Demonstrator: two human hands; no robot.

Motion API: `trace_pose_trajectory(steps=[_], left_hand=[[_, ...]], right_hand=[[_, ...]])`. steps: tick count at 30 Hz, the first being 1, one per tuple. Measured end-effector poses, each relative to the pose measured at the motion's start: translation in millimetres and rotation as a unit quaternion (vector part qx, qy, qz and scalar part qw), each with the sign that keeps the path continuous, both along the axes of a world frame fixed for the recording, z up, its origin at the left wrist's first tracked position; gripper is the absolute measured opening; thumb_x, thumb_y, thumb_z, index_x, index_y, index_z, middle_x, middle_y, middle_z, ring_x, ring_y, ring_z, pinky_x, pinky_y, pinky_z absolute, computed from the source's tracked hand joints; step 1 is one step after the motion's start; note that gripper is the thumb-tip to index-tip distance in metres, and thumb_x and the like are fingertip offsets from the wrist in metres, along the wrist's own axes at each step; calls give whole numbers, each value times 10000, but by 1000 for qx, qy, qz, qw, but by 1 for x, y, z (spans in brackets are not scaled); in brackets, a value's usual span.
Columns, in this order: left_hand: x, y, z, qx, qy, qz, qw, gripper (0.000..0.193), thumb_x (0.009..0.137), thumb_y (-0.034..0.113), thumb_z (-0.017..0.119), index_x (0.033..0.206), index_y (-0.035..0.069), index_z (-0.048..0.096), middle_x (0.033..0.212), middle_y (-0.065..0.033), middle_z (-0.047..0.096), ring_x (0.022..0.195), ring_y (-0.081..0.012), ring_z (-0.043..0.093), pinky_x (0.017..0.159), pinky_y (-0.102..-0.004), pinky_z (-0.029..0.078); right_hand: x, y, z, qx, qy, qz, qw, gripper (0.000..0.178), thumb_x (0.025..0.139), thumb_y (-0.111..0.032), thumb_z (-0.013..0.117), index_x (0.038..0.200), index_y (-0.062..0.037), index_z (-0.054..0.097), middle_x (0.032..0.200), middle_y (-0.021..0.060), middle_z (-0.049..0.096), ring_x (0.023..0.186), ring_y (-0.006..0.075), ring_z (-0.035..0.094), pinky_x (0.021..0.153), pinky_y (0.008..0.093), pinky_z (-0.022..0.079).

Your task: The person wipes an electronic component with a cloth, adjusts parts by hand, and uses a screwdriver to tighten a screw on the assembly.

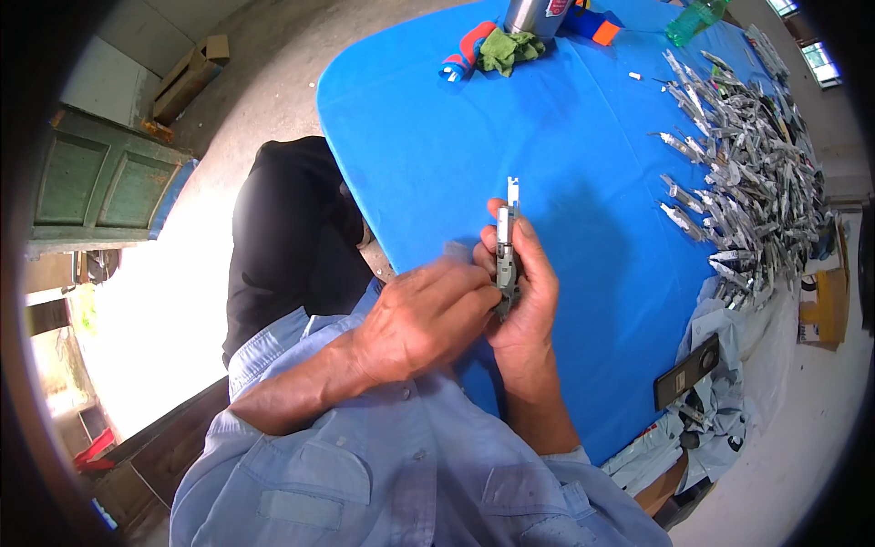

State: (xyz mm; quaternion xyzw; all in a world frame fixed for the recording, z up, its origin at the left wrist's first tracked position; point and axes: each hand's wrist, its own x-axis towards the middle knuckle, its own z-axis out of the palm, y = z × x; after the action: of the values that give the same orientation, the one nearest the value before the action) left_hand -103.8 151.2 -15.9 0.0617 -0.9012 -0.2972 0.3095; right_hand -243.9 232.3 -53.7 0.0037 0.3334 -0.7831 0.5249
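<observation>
Upright in my right hand point(533, 278) is a slim grey and white mechanical part point(505, 239). The thumb lies along its right side and the fingers wrap behind it. A white forked tip sticks out above the fingers. My left hand point(427, 314) is curled in close from the left, fingertips against the lower end of the part. Its upper fingers are blurred, and whatever they may pinch is hidden. Both hands are over the near left edge of a blue-covered table point(410, 128).
A large heap of similar grey parts point(756, 173) covers the table's right side. Beyond it are a green bottle point(697, 23), a metal tumbler point(536, 16), a green cloth point(509, 51) and a red-blue object point(469, 50). A dark phone point(687, 374) lies on plastic wrapping at right.
</observation>
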Motion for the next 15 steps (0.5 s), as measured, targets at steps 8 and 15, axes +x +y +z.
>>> trace_pose_trajectory(steps=[8,15], left_hand=[[-12,-23,0,-25,22,32,999,391,726,-46,848,1086,-5,699,1063,-143,705,916,-321,731,732,-397,621],[-22,-40,3,-13,27,91,995,304,804,-74,813,1078,2,707,1045,-138,720,887,-305,729,727,-389,606]], right_hand=[[11,-10,14,30,-14,-28,999,397,1102,-285,568,1367,2,634,989,12,660,824,83,590,704,247,465],[5,-3,6,-43,3,43,998,380,1112,-284,547,1352,-1,625,943,-4,621,741,58,560,530,223,395]])
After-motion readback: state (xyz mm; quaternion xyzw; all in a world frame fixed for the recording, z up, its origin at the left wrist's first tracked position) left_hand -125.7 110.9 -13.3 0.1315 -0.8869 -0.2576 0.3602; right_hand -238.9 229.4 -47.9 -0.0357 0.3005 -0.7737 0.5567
